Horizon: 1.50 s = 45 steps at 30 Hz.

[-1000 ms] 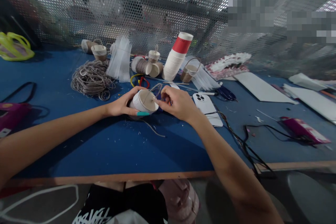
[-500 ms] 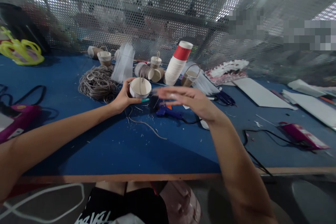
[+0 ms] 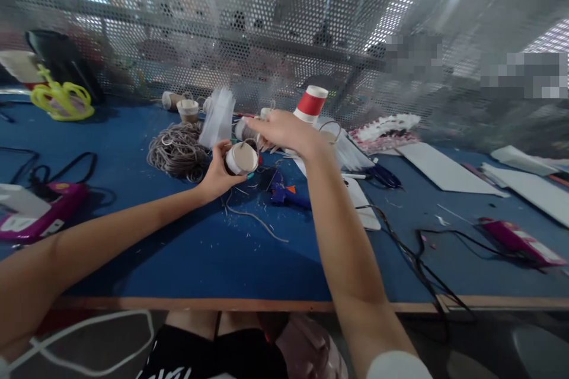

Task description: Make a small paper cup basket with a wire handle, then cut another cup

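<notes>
My left hand (image 3: 220,174) is closed round a small paper cup (image 3: 243,158), tilted so its pale inside faces me, with a loop of cord at its rim. My right hand (image 3: 284,130) reaches over the things at the back, index finger stretched out and the other fingers bent downward. It covers most of the small cups there, beside a tall stack of paper cups (image 3: 311,105) with a red-banded one on top. A heap of grey cord (image 3: 175,154) and a bundle of clear glue sticks (image 3: 217,118) lie left of my hands.
A blue glue gun (image 3: 288,195) lies right of the held cup, its cable trailing right. Purple devices (image 3: 66,204) with black cables lie at both sides. White boards (image 3: 448,169) are on the right. A yellow crown-shaped object (image 3: 62,100) stands at back left. Mesh rises behind.
My right hand has moved forward and left, from above the glue gun to the small cups at the back. The cup in my left hand has tilted more toward me.
</notes>
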### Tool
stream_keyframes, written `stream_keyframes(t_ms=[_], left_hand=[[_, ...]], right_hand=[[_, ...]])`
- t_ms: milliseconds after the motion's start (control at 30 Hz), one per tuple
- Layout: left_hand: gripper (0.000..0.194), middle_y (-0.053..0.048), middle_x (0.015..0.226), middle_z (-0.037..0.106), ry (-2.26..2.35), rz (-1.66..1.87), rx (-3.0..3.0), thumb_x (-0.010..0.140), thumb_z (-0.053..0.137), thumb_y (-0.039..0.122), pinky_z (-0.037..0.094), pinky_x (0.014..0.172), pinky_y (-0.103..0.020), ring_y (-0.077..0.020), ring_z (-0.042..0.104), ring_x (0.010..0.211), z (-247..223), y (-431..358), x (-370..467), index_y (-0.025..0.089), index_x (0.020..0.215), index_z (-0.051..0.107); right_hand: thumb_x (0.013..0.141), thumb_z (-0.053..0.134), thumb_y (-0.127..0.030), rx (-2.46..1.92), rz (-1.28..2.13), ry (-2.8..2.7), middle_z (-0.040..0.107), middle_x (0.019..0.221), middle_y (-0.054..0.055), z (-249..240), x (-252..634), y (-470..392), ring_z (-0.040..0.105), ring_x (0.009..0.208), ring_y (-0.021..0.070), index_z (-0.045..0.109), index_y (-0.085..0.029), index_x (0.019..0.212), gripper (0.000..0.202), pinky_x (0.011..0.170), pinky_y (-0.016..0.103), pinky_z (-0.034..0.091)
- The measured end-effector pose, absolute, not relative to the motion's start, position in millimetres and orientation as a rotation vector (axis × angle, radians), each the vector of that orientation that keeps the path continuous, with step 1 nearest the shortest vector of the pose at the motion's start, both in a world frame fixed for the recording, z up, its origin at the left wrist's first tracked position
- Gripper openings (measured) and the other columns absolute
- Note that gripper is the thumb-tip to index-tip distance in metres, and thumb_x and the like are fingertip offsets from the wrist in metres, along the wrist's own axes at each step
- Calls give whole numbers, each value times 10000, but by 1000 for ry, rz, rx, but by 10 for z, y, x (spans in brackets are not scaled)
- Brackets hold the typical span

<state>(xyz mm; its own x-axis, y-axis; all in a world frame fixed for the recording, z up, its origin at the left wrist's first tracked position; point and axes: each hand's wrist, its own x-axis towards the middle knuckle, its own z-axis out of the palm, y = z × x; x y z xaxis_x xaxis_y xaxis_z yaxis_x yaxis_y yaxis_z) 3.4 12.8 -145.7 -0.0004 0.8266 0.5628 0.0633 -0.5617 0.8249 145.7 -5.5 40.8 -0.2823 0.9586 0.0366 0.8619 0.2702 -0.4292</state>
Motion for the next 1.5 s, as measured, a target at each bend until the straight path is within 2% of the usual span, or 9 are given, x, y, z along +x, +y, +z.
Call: stream_keyframes(t_ms=[200, 500, 733, 933, 1000, 1100, 1200, 1333, 1500], left_hand=[[825, -108, 1180, 535, 925, 1660, 1748, 523, 818, 268, 351, 1086, -544, -306, 536, 1193, -1463, 134, 40, 225, 1158, 293], [838, -101, 1188, 520, 934, 1636, 1698, 514, 837, 285, 322, 1116, -535, -319, 489, 1258, -1434, 112, 47, 230, 1152, 297], [835, -106, 1192, 506, 926, 1629, 1673, 501, 838, 298, 309, 1124, -545, -322, 481, 1255, -1435, 113, 39, 222, 1140, 305], [866, -111, 1207, 496, 914, 1614, 1657, 479, 857, 326, 309, 1129, -544, -323, 481, 1256, -1436, 113, 40, 226, 1139, 305], [877, -111, 1204, 507, 896, 1601, 1653, 478, 861, 334, 315, 1125, -547, -321, 496, 1244, -1432, 112, 40, 227, 1143, 300], [872, -100, 1198, 532, 876, 1578, 1656, 491, 865, 341, 333, 1115, -546, -311, 522, 1223, -1417, 101, 39, 239, 1146, 298], [870, -94, 1206, 550, 841, 1531, 1645, 495, 871, 331, 366, 1096, -533, -303, 538, 1210, -1389, 75, 37, 249, 1148, 303], [859, -91, 1224, 557, 775, 1443, 1623, 517, 859, 311, 414, 1059, -514, -297, 550, 1196, -1349, 31, 35, 259, 1160, 291], [826, -95, 1219, 543, 751, 1368, 1600, 546, 835, 316, 415, 1046, -515, -307, 534, 1194, -1319, 0, 18, 252, 1171, 298]], right_hand=[[880, 593, -469, -1512, 832, -2406, 657, 603, 79, 240, 1513, 150, 609, 551, 151, 571, -185, 502, 473, 575, 300, 490], [887, 550, -195, -1504, 894, -2365, 622, 516, 37, 235, 1518, 158, 604, 538, 136, 558, -186, 487, 400, 494, 254, 429], [901, 538, -216, -1525, 963, -2330, 625, 547, 56, 236, 1551, 181, 613, 542, 147, 570, -185, 495, 409, 541, 298, 474], [862, 551, -595, -1423, 888, -2397, 624, 547, 77, 218, 1596, 244, 633, 581, 182, 580, -201, 530, 516, 517, 306, 490], [866, 510, -633, -1431, 865, -2383, 623, 556, 82, 212, 1612, 257, 644, 601, 192, 578, -199, 544, 545, 525, 315, 497], [881, 531, -567, -1402, 857, -2338, 658, 631, 87, 218, 1666, 268, 654, 635, 196, 592, -193, 614, 464, 548, 329, 514], [774, 710, -401, -1247, 792, -2409, 709, 823, 76, 239, 1759, 280, 660, 734, 194, 659, -198, 822, 215, 620, 333, 541], [642, 797, -300, -1021, 658, -2587, 681, 1071, 53, 233, 1816, 306, 628, 894, 193, 652, -245, 1107, 490, 777, 341, 526], [690, 784, -400, -1093, 162, -2561, 640, 917, 68, 129, 1711, 327, 556, 851, 205, 638, -185, 868, 315, 772, 344, 444]])
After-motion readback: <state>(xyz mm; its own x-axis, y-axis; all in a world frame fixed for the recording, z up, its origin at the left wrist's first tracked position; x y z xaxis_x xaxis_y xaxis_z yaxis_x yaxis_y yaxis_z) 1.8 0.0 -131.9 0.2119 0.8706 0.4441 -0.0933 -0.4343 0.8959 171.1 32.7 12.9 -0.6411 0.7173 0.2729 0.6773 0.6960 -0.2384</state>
